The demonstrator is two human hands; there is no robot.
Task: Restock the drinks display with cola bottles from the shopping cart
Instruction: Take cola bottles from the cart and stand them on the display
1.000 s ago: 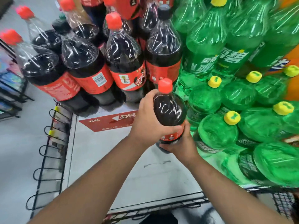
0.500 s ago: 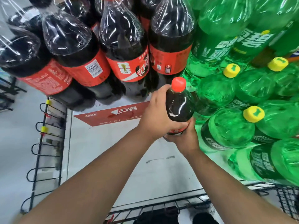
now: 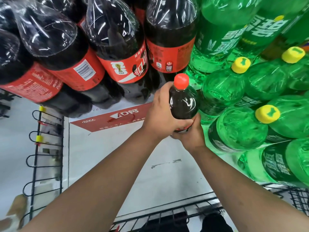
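Two hands [image 3: 164,113] grip cola bottle [image 3: 183,104]; upright, red cap up.

Pale grey floor [image 3: 13,148]; black wire hook rack [image 3: 36,156] at left; bright even light.

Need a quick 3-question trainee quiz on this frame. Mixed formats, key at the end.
1. True or false: the left hand and the right hand both grip the cola bottle.
2. Multiple choice: the caps of the green bottles are A) red, B) yellow, C) white.
3. Short answer: which hand holds the cola bottle nearer its base?
Key: 1 true; 2 B; 3 the right hand.
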